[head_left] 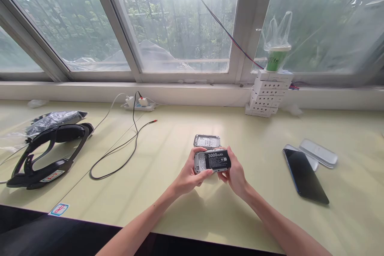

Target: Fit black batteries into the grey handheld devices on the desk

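Observation:
Just above the table, my left hand (188, 174) grips the left end of a small white electronic device (201, 161), its thumb along the near edge. A flat black battery (219, 160) printed "3000mAh" lies over the right part of the device. My right hand (236, 172) is closed around the battery's right end, with fingertips partly hidden beneath; whether the battery is fully seated, I cannot tell. Right behind the device, a white open shell (207, 141) with a printed label inside rests on the table.
On the right, a dark smartphone (306, 174) overlaps pale flat cases (319, 153). White boxes (267, 94) are stacked by the window under a green cup (276, 59). Leftward are a looped black cable (136, 140), a power strip (140, 106) and a black headset (49, 156).

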The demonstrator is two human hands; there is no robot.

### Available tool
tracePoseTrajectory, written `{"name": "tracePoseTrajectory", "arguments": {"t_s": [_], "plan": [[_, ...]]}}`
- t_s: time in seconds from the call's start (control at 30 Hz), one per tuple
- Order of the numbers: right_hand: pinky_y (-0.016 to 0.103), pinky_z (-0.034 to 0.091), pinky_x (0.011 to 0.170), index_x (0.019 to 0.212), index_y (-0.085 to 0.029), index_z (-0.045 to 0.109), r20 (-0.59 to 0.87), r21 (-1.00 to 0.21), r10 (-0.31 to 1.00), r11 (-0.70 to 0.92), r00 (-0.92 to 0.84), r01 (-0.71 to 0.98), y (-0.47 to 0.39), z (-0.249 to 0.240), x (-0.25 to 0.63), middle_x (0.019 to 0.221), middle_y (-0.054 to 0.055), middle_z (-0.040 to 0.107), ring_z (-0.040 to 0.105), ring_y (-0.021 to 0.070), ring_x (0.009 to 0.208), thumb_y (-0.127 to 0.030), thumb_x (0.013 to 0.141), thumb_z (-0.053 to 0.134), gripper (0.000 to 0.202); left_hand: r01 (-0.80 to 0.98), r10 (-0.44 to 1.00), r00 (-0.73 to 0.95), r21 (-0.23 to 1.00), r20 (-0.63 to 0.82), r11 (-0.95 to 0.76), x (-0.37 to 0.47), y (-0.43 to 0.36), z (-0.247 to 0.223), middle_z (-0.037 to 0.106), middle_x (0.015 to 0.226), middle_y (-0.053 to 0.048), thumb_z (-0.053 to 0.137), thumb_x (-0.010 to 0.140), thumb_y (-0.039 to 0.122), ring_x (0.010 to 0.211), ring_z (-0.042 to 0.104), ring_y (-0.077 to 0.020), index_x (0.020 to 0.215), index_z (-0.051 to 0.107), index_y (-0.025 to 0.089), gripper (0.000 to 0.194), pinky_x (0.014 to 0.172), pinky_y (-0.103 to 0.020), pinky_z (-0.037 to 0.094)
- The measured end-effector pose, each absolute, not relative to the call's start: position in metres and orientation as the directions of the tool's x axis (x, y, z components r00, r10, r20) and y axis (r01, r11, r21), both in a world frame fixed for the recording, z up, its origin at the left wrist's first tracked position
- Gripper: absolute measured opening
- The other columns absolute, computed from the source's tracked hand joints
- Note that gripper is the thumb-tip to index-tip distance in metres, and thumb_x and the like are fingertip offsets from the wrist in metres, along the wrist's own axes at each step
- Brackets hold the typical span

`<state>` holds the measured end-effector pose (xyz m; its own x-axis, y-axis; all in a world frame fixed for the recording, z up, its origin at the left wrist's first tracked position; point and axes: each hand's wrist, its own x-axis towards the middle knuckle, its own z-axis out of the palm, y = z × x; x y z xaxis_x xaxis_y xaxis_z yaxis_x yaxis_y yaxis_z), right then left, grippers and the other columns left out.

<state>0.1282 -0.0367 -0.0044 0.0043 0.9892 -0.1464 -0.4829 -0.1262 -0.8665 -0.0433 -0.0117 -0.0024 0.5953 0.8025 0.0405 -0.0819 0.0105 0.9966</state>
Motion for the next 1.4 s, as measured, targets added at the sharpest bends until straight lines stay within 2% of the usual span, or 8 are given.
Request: {"name": "tracePoseTrajectory", "arguments": {"t_s": [0.17,0.4,0.67,0.9,1.23,1.4], "plan": [[0.018,0.024,0.032,0.09,-0.022,0.064,-0.174,-0.86,0.985,-0.145,0.015,-0.489,-0.0377,-0.0021,0.1275,0.056,-0.005,0.053,0.039,0.0074,0.037,-0.068,0.088,0.05,0.048,-0.085,0.793,0.609,0.996,0.036,0.02,-0.0438,-0.0116,-0.0045,0.043,0.065,0.01,0.067,0.088,0.036,0.043,0.032,-0.002,0.127,0.029,0.028,0.055,0.04,-0.014,0.032],[0.017,0.024,0.033,0.089,-0.023,0.063,-0.2,-0.856,0.98,-0.162,0.025,-0.491,-0.0389,-0.002,0.1265,0.057,-0.005,0.053,0.039,0.0071,0.039,-0.069,0.086,0.052,0.047,-0.091,0.792,0.608,0.996,0.048,0.01,-0.044,-0.0124,-0.0052,0.05,0.076,0.006,0.064,0.09,0.035,0.043,0.036,-0.0006,0.125,0.029,0.03,0.05,0.039,-0.013,0.032],[0.017,0.03,0.038,0.091,-0.023,0.063,-0.237,-0.863,0.97,-0.185,0.053,-0.47,-0.0412,-0.0016,0.126,0.064,-0.003,0.055,0.042,0.008,0.047,-0.069,0.086,0.054,0.047,-0.084,0.793,0.607,0.996,0.054,-0.003,-0.0439,-0.0141,-0.004,0.051,0.08,0.005,0.063,0.091,0.035,0.043,0.038,-0.0002,0.124,0.03,0.029,0.047,0.038,-0.013,0.032],[0.017,0.025,0.036,0.091,-0.022,0.061,-0.197,-0.877,0.98,-0.16,0.036,-0.453,-0.0404,-0.0034,0.1256,0.062,-0.004,0.053,0.04,0.0079,0.044,-0.069,0.087,0.05,0.048,-0.092,0.792,0.606,0.996,0.07,-0.018,-0.0439,-0.0135,-0.0054,0.051,0.077,0.006,0.065,0.09,0.034,0.043,0.039,-0.0008,0.124,0.03,0.03,0.048,0.039,-0.013,0.034],[0.018,0.025,0.037,0.089,-0.023,0.06,-0.166,-0.889,0.985,-0.133,0.038,-0.439,-0.0399,-0.0042,0.1243,0.063,-0.004,0.052,0.038,0.0084,0.044,-0.068,0.088,0.049,0.046,-0.097,0.792,0.607,0.995,0.069,-0.012,-0.0439,-0.0139,-0.0046,0.052,0.081,0.005,0.065,0.09,0.034,0.043,0.039,-0.0004,0.123,0.03,0.031,0.047,0.039,-0.013,0.034],[0.019,0.022,0.035,0.089,-0.022,0.058,-0.19,-0.846,0.981,-0.176,-0.024,-0.503,-0.0371,-0.0052,0.1239,0.055,-0.006,0.049,0.033,0.0078,0.039,-0.07,0.087,0.048,0.049,-0.085,0.801,0.593,0.996,0.079,-0.035,-0.044,-0.0129,-0.0035,0.053,0.079,0.005,0.064,0.091,0.034,0.044,0.039,-0.0009,0.123,0.03,0.029,0.047,0.039,-0.013,0.034]]}}
